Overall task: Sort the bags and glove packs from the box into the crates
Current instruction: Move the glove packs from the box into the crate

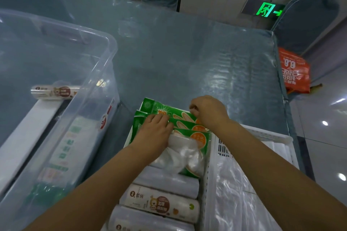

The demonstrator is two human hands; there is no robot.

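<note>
Several cylindrical bag rolls (159, 205), smooth film-wrapped, lie nearest in the white slotted crate (207, 178). Beyond them, three flat glossy green glove packs (189, 133) overlap. Left hand (153, 134) presses flat on them, fingers straight; right hand (208, 111) pinches the far pack's edge. Risk: slick film slipping, fanning the stack. Clear plastic box (105, 65) at left holds one roll (54, 92).

Upper right of frame: a lit green exit sign (266, 9) glows on the wall. Right edge, mid-frame — an orange printed bag (294, 71) slumps on the glossy tiled floor (326, 137), w/ ceiling lights reflected. A blue-grey table cover (178, 58) under clear plastic fills centre.
</note>
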